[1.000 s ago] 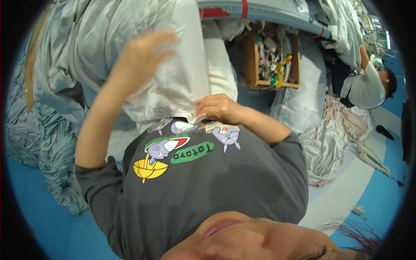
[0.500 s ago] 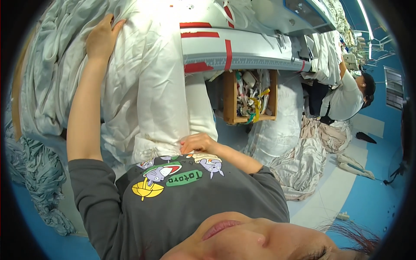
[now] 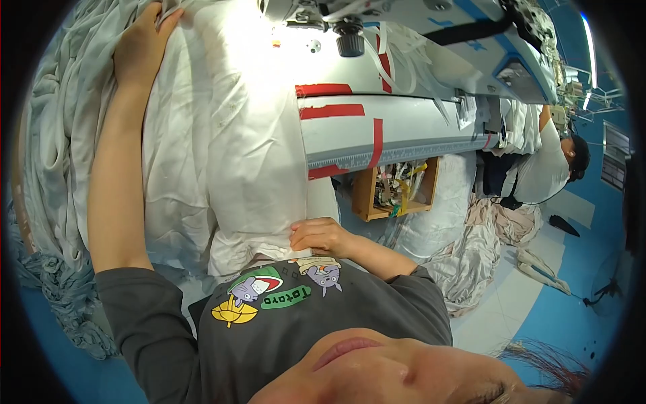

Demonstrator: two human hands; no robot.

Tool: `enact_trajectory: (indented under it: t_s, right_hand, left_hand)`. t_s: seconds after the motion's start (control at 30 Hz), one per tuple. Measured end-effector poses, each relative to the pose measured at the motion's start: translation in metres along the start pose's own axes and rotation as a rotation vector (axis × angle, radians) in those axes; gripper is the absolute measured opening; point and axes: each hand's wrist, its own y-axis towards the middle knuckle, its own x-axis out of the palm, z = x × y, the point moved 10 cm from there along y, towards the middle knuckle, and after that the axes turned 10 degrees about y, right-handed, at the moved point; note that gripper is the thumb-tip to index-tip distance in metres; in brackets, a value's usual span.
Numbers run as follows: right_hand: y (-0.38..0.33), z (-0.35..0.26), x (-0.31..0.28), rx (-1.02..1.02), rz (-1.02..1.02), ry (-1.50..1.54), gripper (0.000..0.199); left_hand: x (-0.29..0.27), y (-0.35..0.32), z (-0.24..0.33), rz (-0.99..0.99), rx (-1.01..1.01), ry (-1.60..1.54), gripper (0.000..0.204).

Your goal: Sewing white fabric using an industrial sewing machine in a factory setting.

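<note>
A wide length of white cloth (image 3: 249, 161) hangs over the near edge of a sewing table and gathers against my shirt. My left hand (image 3: 139, 50) is stretched far forward at the upper left, its fingers sunk in a fold and the thumb lying on top; part of the fingers is hidden. Close to my waist, my right hand (image 3: 319, 236) has its fingers curled over the cloth's right edge. Bright light washes out the cloth beneath the sewing machine's head (image 3: 350, 40).
Right of the cloth, a measuring strip (image 3: 417, 149) edges the table, marked with red tape (image 3: 333, 111). Below is a wooden drawer (image 3: 367, 195) of scraps. Grey-blue cloth (image 3: 74, 303) is heaped at left, pale cloth (image 3: 471, 269) on the floor. A co-worker (image 3: 542, 168) works at far right.
My left hand has moved farther forward with the cloth. My right hand stays near my waist at the cloth's edge. The view has tilted, bringing more of the sewing machine into sight.
</note>
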Motion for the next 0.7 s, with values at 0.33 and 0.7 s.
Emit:
enact_trajectory:
  t_s: [0.33,0.7]
  right_hand:
    - [0.024,-0.009,-0.011,-0.071,-0.048,-0.145,0.012]
    - [0.03,-0.031,-0.016,-0.217,-0.014,-0.27,0.012]
  left_hand:
    - [-0.029,0.032,0.012,-0.008,-0.151,-0.074,0.025]
    - [-0.07,0.002,0.016,0.183,0.209,0.005,0.044]
